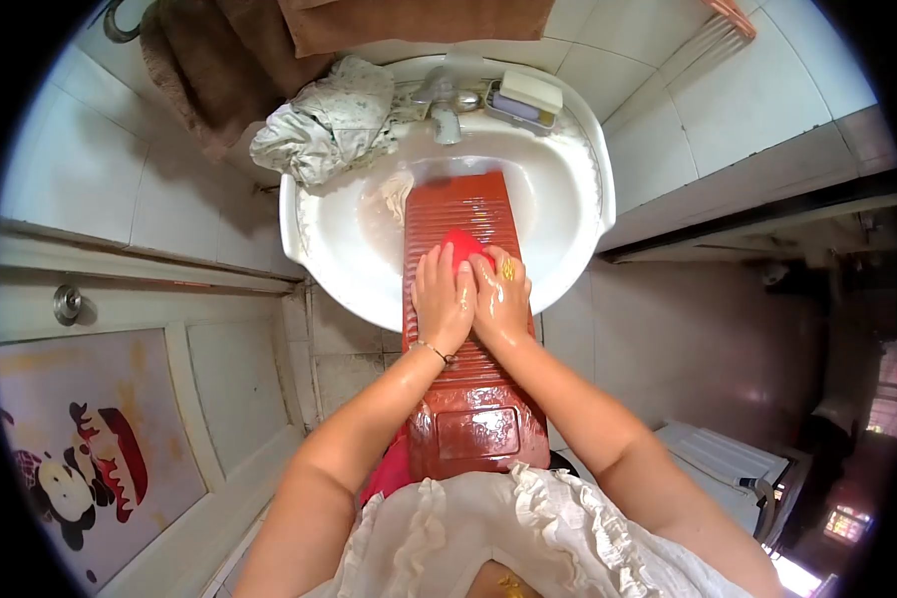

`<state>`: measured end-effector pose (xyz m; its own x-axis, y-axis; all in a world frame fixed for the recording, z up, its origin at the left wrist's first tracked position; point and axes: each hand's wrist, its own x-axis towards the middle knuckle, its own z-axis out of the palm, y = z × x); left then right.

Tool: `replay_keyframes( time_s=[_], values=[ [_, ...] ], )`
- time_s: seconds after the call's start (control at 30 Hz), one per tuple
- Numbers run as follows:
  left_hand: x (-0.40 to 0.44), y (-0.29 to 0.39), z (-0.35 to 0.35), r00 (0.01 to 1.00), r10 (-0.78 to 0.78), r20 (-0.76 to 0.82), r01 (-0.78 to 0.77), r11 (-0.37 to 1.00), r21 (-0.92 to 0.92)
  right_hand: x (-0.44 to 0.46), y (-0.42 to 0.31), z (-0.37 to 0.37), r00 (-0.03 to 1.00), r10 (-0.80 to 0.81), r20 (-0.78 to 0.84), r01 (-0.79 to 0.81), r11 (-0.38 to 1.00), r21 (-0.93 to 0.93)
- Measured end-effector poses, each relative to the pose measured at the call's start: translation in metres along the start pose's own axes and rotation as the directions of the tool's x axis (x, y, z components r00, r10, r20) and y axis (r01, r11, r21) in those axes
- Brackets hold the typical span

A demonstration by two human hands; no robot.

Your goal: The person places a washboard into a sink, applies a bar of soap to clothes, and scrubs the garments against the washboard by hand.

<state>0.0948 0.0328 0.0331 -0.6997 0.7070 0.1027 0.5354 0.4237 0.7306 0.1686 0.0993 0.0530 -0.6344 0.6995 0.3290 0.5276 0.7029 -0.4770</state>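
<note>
A reddish-brown washboard (468, 211) leans from the sink toward my body, its ridged face wet and shiny. My left hand (441, 295) and my right hand (503, 294) are side by side on the ridges. Between and under their fingers is a small bright red cloth (465, 245), pressed against the board; most of it is hidden. Both hands are wet, with fingers closed over the cloth. The board's upper end rests inside the white sink (354, 279), where a pale cloth (397, 196) lies in cloudy water to its left.
A faucet (446, 110) stands at the back of the sink. Patterned fabric (334, 125) is bunched on the left rim, and a soap box (524, 100) sits on the right. Brown towels (204, 70) hang above. A door (179, 399) is at left, a white folding stool (723, 463) at right.
</note>
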Motion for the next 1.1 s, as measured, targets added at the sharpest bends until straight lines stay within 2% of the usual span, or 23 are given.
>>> replay_keyframes(
  time_s=[0.07,0.13,0.2,0.27,0.4,0.47,0.53,0.6,0.7,0.8,0.83,0.9,0.93,1.0,1.03,1.07,1.1],
  values=[
    [0.001,0.004,0.003,0.998,-0.033,-0.050,0.029,0.996,-0.080,-0.002,0.002,0.007,0.999,0.047,0.016,-0.047,0.999,0.005],
    [0.014,0.005,0.003,0.999,-0.035,-0.006,0.035,0.997,-0.065,0.015,0.004,0.012,0.978,0.125,0.164,-0.113,0.990,-0.078],
    [0.033,0.001,0.007,0.999,-0.038,0.036,0.040,0.998,-0.046,0.032,0.013,0.019,0.985,0.086,0.147,-0.077,0.995,-0.068],
    [0.052,-0.003,0.017,0.996,-0.058,0.067,0.059,0.998,-0.016,0.047,0.022,0.024,0.976,0.093,0.199,-0.106,0.993,0.057],
    [0.072,-0.019,0.028,0.994,-0.049,0.097,0.054,0.997,-0.051,0.062,0.033,0.027,0.946,0.108,0.305,-0.140,0.987,0.085],
    [0.083,-0.024,0.027,0.985,0.037,0.170,-0.031,0.999,-0.038,0.071,0.037,0.028,0.949,0.009,0.315,-0.046,0.993,0.112],
    [0.096,-0.018,0.019,0.980,0.006,0.198,0.011,0.996,-0.085,0.073,0.046,0.034,0.940,-0.019,0.341,-0.034,0.988,0.150],
    [0.103,-0.021,0.017,0.949,0.030,0.314,0.002,0.995,-0.101,0.077,0.053,0.038,0.929,-0.044,0.366,-0.027,0.982,0.187],
    [0.109,-0.020,0.014,0.930,0.099,0.354,-0.062,0.991,-0.115,0.079,0.056,0.038,0.929,-0.083,0.362,-0.017,0.964,0.266],
    [0.114,-0.019,0.012,0.912,0.059,0.407,-0.020,0.995,-0.099,0.080,0.057,0.037,0.922,-0.104,0.372,-0.012,0.955,0.297],
    [0.114,-0.019,0.012,0.915,0.062,0.398,-0.027,0.995,-0.092,0.080,0.057,0.039,0.930,-0.089,0.357,-0.023,0.954,0.298],
    [0.112,-0.023,0.017,0.926,0.007,0.377,0.060,0.984,-0.166,0.080,0.056,0.040,0.940,-0.086,0.330,-0.020,0.952,0.304],
    [0.111,-0.026,0.020,0.930,0.013,0.367,0.051,0.985,-0.163,0.079,0.056,0.041,0.948,-0.069,0.312,-0.029,0.954,0.298],
    [0.110,-0.030,0.024,0.962,0.134,0.239,-0.103,0.985,-0.139,0.077,0.055,0.041,0.959,-0.059,0.276,-0.027,0.954,0.297],
    [0.111,-0.027,0.020,0.947,0.075,0.313,-0.043,0.993,-0.110,0.077,0.055,0.042,0.965,-0.030,0.259,-0.044,0.960,0.278],
    [0.111,-0.025,0.019,0.950,0.090,0.300,-0.061,0.993,-0.105,0.078,0.054,0.043,0.971,-0.004,0.239,-0.060,0.964,0.259],
    [0.110,-0.025,0.022,0.972,0.105,0.209,-0.086,0.991,-0.099,0.078,0.051,0.040,0.968,0.036,0.248,-0.102,0.961,0.256]
  ],
)
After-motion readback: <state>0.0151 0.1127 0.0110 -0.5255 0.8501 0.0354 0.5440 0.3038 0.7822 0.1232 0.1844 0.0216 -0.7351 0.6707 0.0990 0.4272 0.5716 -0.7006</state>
